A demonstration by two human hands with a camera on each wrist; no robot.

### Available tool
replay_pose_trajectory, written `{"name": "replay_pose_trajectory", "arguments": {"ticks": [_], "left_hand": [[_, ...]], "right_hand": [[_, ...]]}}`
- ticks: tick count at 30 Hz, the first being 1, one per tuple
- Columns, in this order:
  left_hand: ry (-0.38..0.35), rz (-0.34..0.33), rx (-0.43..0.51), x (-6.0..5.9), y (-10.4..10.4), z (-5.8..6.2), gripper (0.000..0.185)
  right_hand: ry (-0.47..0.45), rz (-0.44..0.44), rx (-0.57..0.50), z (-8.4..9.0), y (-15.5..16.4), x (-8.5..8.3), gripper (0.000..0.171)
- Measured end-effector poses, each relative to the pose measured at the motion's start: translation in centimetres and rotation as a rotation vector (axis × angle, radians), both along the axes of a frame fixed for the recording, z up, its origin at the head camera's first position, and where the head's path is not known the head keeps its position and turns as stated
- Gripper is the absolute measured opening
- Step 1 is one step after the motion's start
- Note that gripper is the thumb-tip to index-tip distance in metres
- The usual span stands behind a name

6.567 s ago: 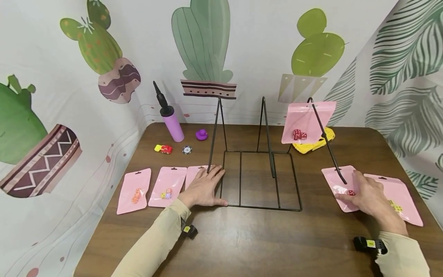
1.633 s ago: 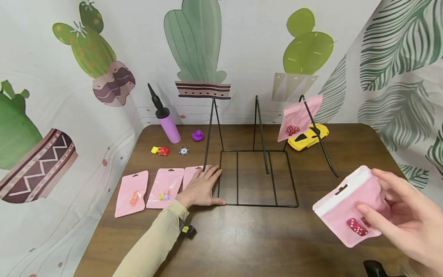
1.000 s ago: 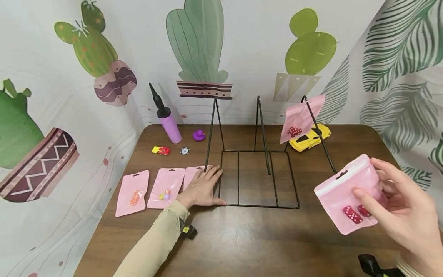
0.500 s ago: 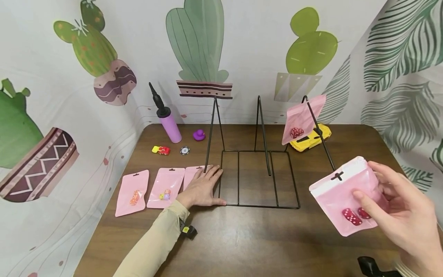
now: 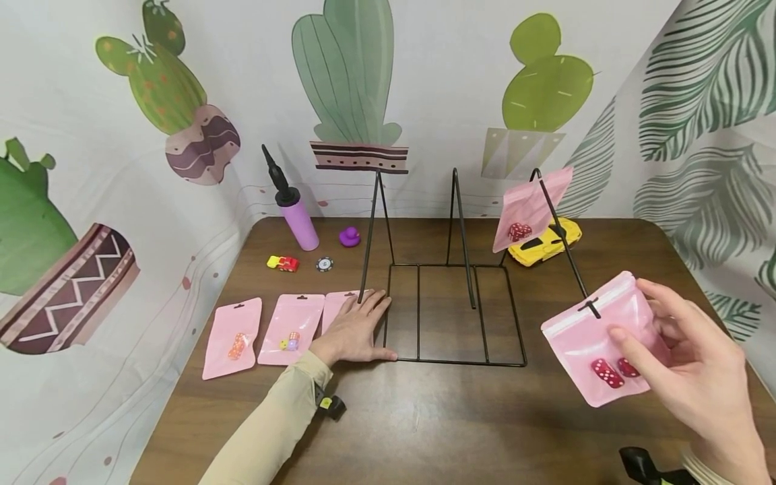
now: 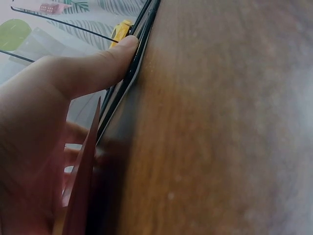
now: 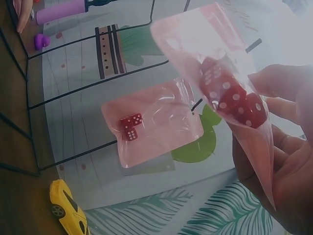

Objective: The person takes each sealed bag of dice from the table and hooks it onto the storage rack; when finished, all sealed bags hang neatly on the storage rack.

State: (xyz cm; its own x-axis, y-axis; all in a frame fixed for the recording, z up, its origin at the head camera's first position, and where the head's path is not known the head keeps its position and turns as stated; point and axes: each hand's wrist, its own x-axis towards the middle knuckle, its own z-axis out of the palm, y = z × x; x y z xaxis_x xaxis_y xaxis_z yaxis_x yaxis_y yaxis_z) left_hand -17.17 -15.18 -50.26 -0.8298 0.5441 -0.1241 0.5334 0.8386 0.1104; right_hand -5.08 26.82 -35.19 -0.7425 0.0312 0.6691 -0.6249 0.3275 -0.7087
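Your right hand (image 5: 697,367) fingers pinch pink bag (image 5: 597,347) lower right, hang hole meeting rack prong (image 5: 570,252). Left hand (image 5: 358,330) flat on table (image 5: 424,424), centre-left, gripping nothing.

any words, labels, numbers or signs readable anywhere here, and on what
No words, brands or printed numbers can be read.
Red dice in the pink bag that the right hand holds: white pips only, counts unclear.
Small round chip on the table: markings too small to read.
Yellow tag at the left wrist: too small to read.
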Motion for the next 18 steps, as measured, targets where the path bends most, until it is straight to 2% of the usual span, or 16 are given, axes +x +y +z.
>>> {"name": "replay_pose_trajectory", "arguments": {"ticks": [5, 9, 11, 14, 18], "left_hand": [[0.005, -0.002, 0.009, 0.0, 0.0, -0.1, 0.117], [0.006, 0.0, 0.013, -0.1, -0.1, -0.2, 0.117], [0.002, 0.005, 0.01, 0.0, -0.1, -0.2, 0.117], [-0.004, 0.008, 0.007, 0.0, -0.1, -0.2, 0.117], [0.001, 0.005, 0.008, 0.0, -0.1, -0.1, 0.117]], "right_hand": [[-0.05, -0.045, 0.014, -0.2, -0.1, -0.4, 0.063], [-0.054, -0.074, 0.006, -1.0, -0.3, -1.9, 0.068], [-0.067, -0.113, 0.011, -1.4, -0.6, -3.0, 0.071], [-0.081, -0.16, -0.039, -2.2, -1.3, -5.0, 0.071], [-0.031, -0.166, -0.19, -3.3, -2.7, -8.5, 0.064]]}}
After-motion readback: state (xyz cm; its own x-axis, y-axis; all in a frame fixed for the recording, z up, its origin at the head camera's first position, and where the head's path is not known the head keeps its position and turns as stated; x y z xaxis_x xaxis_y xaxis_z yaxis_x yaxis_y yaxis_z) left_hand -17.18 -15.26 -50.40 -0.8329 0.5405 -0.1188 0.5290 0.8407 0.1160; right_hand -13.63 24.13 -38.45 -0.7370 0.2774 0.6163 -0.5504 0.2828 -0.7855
